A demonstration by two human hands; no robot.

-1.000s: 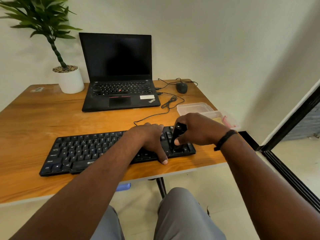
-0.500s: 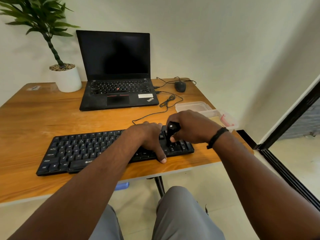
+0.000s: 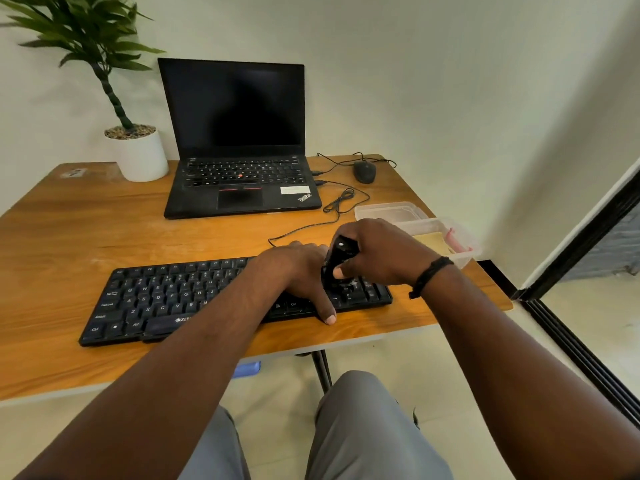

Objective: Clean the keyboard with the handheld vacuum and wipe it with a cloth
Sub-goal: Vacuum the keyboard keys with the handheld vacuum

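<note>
A black keyboard (image 3: 166, 299) lies along the front of the wooden table (image 3: 104, 230). My left hand (image 3: 304, 275) rests flat on its right part, thumb reaching over the front edge. My right hand (image 3: 381, 251) is closed around a small black handheld vacuum (image 3: 337, 258), held upright with its lower end on the keys at the keyboard's right end. A yellow cloth (image 3: 433, 242) lies in a clear plastic container (image 3: 464, 254) at the table's right edge.
An open black laptop (image 3: 239, 161) stands behind the keyboard, with a potted plant (image 3: 138, 154) to its left. A wired black mouse (image 3: 364, 172) and loose cables (image 3: 341, 202) lie at the back right. A clear lid (image 3: 388, 211) sits beside the container.
My right hand has shifted the vacuum a little across the right end of the keyboard, back and then forward again. My left hand has stayed in place.
</note>
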